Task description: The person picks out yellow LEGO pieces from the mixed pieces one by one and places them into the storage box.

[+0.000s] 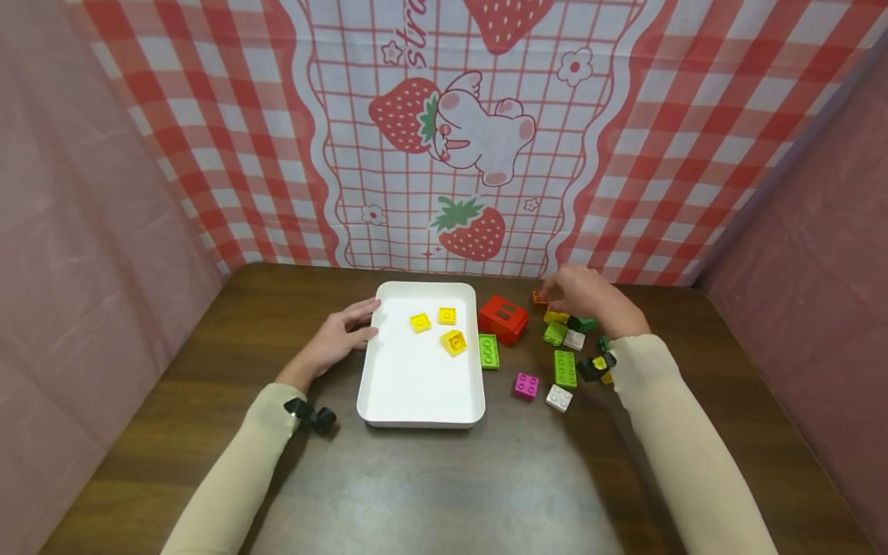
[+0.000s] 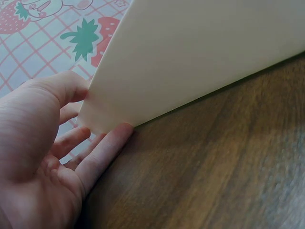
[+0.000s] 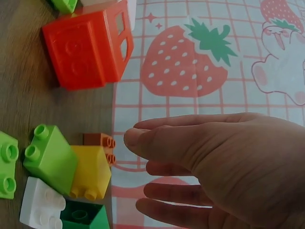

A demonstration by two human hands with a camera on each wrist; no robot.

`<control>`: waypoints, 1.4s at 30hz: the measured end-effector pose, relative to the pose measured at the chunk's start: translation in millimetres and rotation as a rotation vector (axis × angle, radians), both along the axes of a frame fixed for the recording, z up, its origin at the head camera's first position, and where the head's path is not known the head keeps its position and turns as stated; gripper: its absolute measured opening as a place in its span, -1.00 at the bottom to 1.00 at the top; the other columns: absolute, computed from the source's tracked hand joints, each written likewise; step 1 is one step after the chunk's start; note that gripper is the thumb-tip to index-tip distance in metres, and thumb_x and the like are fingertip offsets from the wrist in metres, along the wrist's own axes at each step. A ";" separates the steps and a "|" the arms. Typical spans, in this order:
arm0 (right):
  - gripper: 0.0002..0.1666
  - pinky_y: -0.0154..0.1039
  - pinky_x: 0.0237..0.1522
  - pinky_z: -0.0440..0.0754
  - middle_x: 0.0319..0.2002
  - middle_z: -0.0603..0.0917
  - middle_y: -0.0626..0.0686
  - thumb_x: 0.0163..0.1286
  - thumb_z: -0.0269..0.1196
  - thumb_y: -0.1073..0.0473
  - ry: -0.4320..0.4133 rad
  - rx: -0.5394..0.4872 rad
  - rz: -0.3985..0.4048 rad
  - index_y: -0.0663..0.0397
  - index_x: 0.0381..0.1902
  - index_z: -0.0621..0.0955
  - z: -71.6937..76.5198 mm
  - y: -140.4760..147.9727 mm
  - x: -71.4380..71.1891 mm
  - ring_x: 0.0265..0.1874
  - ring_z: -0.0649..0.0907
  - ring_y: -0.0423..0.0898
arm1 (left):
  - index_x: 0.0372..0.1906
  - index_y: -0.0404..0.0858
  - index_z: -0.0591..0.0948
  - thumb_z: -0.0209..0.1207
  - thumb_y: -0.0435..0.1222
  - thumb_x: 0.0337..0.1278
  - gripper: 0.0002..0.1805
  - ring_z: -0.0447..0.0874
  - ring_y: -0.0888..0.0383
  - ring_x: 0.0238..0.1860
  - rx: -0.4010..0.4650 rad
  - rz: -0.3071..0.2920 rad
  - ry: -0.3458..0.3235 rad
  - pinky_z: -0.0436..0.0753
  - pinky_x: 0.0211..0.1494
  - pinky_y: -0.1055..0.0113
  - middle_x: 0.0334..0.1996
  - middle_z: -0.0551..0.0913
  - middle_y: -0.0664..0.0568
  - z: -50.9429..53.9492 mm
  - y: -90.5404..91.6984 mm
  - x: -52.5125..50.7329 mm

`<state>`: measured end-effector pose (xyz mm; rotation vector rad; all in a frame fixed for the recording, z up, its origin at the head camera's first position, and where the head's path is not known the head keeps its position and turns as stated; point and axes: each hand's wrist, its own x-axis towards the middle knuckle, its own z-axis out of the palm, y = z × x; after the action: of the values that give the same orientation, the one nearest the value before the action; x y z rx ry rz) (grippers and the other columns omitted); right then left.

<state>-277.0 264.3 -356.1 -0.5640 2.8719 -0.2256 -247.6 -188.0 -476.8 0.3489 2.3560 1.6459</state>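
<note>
where the left hand (image 1: 340, 335) meets the left side of the white tray (image 1: 416, 389), its fingers are spread and fairly straight, thumb at the rim, other fingertips touching the outer wall.

item: white tray, rectangular and shallow, upright on the brown wooden table (image 1: 430, 493), left of the loose bricks.

contents: three yellow bricks (image 1: 419, 322), all in the far half, hollow undersides showing on at least two.

item: right hand (image 1: 586, 297), above the far end of the brick group, palm side down in the head view. thumb and forefinger narrow, tips close together; the remaining fingers extended and slightly parted. no brick is seen between them.

item: orange brick (image 1: 541, 297), small, studded, on the table by the backdrop, just beside the right fingertips; whether they touch it, cannot tell.

cluster below the right hand: yellow brick (image 3: 90, 172), next to a sloped lime brick (image 3: 50, 151); white brick (image 3: 42, 202), beside a dark green brick (image 3: 83, 215).

item: red window block (image 1: 504, 319), between tray and cluster.

item: lime flat piece (image 1: 489, 351), underside up, along the tray's right wall.

nearer pieces: magenta brick (image 1: 526, 386), four studs; long lime brick (image 1: 565, 368); second white brick (image 1: 558, 398), nearest the person.

backdrop: checked strawberry cloth (image 1: 479, 139), red and white, hanging behind the table.
</note>
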 end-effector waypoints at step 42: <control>-0.79 0.24 0.31 0.83 0.09 0.87 0.25 0.51 0.48 0.31 -0.072 0.061 0.002 0.20 0.05 0.85 -25.5 2.1 -11.9 0.07 0.77 0.21 | 0.78 -0.17 0.32 0.25 -0.32 0.69 -0.27 0.33 -0.29 0.76 0.015 0.008 -0.016 0.82 0.39 0.14 0.87 0.15 -0.13 -3.3 -1.0 -2.6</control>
<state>-288.8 266.4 -381.6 -0.5357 2.7987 -0.1546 -250.2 -189.0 -480.2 0.3281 2.3376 1.6647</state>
